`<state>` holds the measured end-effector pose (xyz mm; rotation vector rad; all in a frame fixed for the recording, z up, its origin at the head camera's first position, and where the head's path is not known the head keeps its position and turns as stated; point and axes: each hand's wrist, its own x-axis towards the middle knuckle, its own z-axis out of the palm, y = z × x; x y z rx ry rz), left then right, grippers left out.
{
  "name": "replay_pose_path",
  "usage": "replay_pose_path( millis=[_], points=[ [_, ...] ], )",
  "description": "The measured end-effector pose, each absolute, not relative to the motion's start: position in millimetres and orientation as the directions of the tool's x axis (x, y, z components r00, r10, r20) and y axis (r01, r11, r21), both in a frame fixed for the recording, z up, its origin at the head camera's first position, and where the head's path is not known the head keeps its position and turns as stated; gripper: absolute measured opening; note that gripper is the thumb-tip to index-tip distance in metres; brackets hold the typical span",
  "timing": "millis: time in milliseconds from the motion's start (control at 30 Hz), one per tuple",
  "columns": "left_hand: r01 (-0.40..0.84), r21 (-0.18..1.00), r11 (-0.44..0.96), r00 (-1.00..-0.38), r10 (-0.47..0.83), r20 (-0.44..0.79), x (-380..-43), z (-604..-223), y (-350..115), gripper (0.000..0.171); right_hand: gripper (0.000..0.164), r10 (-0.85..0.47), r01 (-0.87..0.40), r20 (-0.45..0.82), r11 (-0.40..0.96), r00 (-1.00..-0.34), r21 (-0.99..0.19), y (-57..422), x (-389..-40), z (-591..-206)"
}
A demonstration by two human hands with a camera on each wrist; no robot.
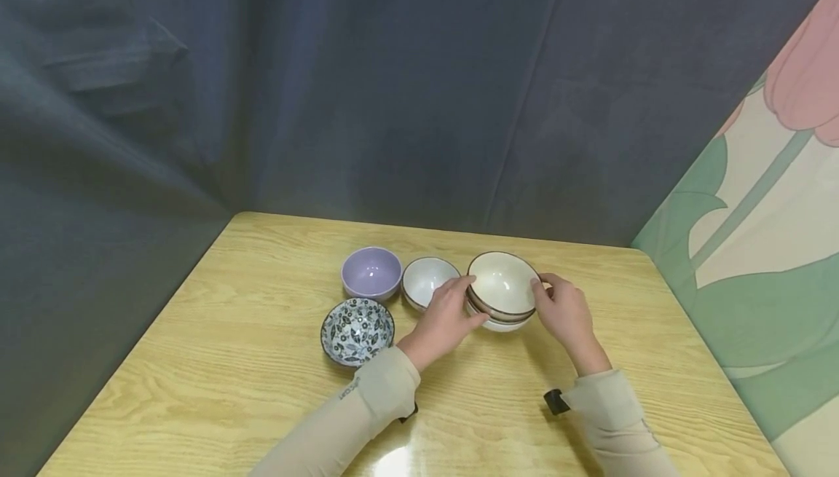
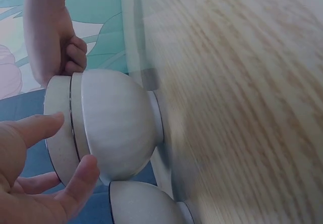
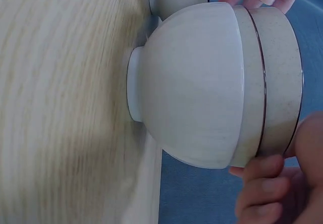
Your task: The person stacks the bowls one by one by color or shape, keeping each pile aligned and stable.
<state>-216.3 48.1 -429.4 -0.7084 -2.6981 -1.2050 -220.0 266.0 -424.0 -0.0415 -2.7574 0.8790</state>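
A cream bowl (image 1: 503,280) with a dark brown rim is the top of a stack, over another brown-rimmed cream bowl (image 3: 247,82). Both sit in a plain white bowl (image 2: 118,125), whose foot is on the table. My right hand (image 1: 567,311) pinches the top bowl's right edge, thumb at the rim and other fingers curled below it. From the left, my left hand (image 1: 448,317) holds the same bowl, its fingers and thumb spread around the side. Left of the stack, a smaller white bowl (image 1: 427,279) with a brown rim is partly hidden by my left hand.
A purple bowl (image 1: 371,273) stands at the back left, with a dark floral-patterned bowl (image 1: 357,333) in front of it near my left forearm. The wooden table (image 1: 216,360) meets a dark curtain (image 1: 406,98) behind and a flower-printed wall covering (image 1: 773,302) at right.
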Motion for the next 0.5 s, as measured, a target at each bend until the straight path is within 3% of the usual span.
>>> replay_pose_path(
  millis=[167, 300, 500],
  points=[
    [0.446, 0.694, 0.565, -0.89, 0.357, 0.283, -216.3, -431.9, 49.7, 0.077, 0.048, 0.085, -0.009, 0.148, 0.841, -0.985, -0.541, 264.2, -217.6, -417.5],
    [0.46, 0.703, 0.542, -0.884, 0.352, 0.307, -216.4, -433.7, 50.7, 0.078, 0.048, 0.049, -0.013, 0.089, 0.806, -0.995, -0.592, 263.5, -216.6, -414.9],
    [0.458, 0.707, 0.539, -0.886, 0.347, 0.308, -216.1, -436.4, 52.8, 0.075, 0.046, 0.046, -0.02, 0.091, 0.786, -0.995, -0.617, 265.0, -218.3, -415.0]
  ],
)
